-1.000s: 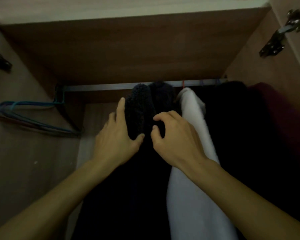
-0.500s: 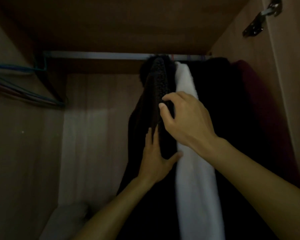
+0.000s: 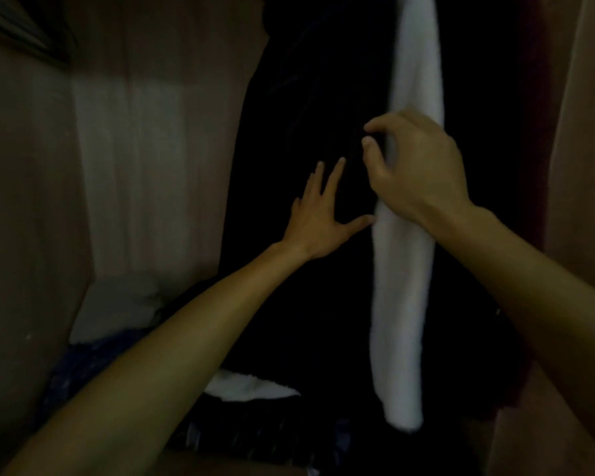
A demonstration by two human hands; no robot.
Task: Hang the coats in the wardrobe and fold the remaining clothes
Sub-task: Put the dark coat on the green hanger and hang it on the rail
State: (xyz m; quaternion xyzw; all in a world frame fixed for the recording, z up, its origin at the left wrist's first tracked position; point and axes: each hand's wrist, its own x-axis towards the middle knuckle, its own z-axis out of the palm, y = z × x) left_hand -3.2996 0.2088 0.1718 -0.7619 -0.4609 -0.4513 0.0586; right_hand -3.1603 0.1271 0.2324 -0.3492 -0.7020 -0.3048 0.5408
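A dark coat (image 3: 299, 139) hangs inside the dim wardrobe, reaching down the middle of the view. My left hand (image 3: 320, 214) lies flat against its front with fingers spread and straight. My right hand (image 3: 413, 166) is beside it, thumb and forefinger pinching the dark coat's edge where it meets a hanging white garment (image 3: 402, 269). More dark clothes (image 3: 488, 166) hang to the right of the white one. The rail and hangers are out of view.
The wardrobe's left wall (image 3: 24, 201) and right wall (image 3: 581, 132) close in on both sides. On the floor lie a pale bundle (image 3: 117, 304), a dark blue cloth (image 3: 83, 365) and a white piece (image 3: 244, 386) among dark clothes.
The view has tilted down from the rail to the coat's body and the floor. Both hands have slid lower down the dark coat; the left stays flat, the right still pinches.
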